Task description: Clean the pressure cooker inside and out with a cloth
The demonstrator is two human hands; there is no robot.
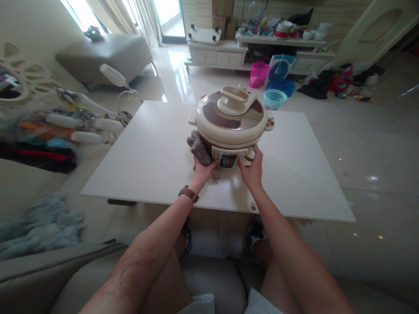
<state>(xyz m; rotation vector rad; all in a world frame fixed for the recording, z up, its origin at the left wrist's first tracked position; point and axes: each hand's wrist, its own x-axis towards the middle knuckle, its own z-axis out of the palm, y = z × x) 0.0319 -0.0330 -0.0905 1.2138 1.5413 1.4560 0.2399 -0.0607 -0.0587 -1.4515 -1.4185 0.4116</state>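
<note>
A cream electric pressure cooker with a shiny domed lid stands on the white table, its control panel facing me. My left hand is closed on a bunched grey-brown cloth against the cooker's lower left side. The left thumb lies by the panel's edge, and a bit of cloth hangs below the hand. My right hand grips the cooker's lower right side, thumb at the front by the panel and fingers around the side. Part of the left fingers is hidden by the cloth.
A lamp with several long white shades stands close to the table's left edge. Beyond the table are a pink basket, a light-blue basket and a white cabinet. A small sticker marks the near table edge.
</note>
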